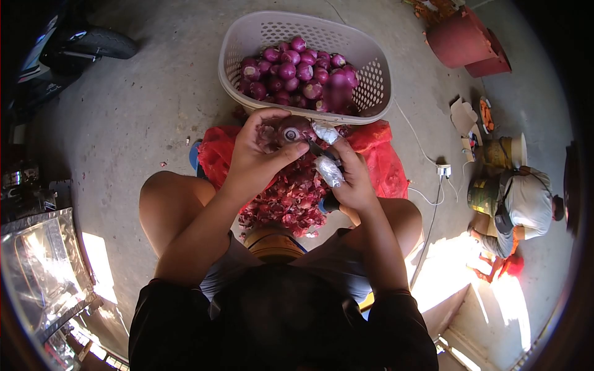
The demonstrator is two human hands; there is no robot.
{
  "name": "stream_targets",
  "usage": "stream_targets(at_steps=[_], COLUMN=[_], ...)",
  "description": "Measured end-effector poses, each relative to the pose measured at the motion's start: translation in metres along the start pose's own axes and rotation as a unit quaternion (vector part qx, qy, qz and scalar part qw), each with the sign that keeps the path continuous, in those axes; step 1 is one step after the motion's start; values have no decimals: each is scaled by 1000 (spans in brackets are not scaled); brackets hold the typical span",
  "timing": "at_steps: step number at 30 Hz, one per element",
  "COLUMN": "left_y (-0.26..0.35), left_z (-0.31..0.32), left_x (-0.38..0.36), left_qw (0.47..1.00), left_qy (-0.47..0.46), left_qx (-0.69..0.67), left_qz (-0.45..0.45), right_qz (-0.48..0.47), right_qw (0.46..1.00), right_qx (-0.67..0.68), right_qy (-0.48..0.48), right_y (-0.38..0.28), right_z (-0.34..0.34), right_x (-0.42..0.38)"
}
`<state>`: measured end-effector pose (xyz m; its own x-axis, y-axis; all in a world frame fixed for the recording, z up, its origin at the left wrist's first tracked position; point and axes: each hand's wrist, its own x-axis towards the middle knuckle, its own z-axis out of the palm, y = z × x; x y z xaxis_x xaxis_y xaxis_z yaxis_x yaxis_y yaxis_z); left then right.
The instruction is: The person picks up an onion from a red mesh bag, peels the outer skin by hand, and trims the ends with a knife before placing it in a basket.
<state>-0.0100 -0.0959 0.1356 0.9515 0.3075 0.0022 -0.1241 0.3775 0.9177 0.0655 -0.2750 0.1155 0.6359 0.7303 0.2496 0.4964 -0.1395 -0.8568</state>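
Observation:
My left hand (pixel 263 145) is closed around a red onion (pixel 289 131), its cut end facing up. Close to the onion's right side, my right hand (pixel 349 176) grips a small dark knife (pixel 318 149); silvery wrapping covers its thumb and a finger. Just beyond both hands stands a light plastic basket (pixel 232 62) with many peeled purple onions (pixel 288 71) in it. Beneath the hands, loose onion skins (pixel 288 201) are heaped on red mesh sacking (pixel 383 154) between my knees.
A person (pixel 526 204) sits bent over at the right, near buckets (pixel 498 152). A white power socket (pixel 443 170) with cables lies on the floor. Red tubs (pixel 461 40) stand at the upper right, a wheel (pixel 102 43) at the upper left.

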Motion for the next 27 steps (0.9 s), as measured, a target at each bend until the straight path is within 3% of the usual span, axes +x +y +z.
stream_targets(at_steps=[8,14,21,24,27], left_y=[1,3,5,4,6], left_z=[-4,-3,-1,-1,-1], left_x=[3,2,-1,0,2], left_qw=[996,997,997,998,999], left_qy=[-16,-14,-44,-30,-22], left_qx=[66,48,52,53,29], left_qz=[60,56,23,27,32], right_qz=[0,25,-28,58,29], right_qw=[1000,999,999,998,999], right_qx=[-17,-36,-10,12,-12], right_qy=[-7,-16,25,-22,-16], right_y=[2,-2,3,-8,-7], right_z=[-1,-3,0,-6,-5], right_x=[1,1,3,2,3])
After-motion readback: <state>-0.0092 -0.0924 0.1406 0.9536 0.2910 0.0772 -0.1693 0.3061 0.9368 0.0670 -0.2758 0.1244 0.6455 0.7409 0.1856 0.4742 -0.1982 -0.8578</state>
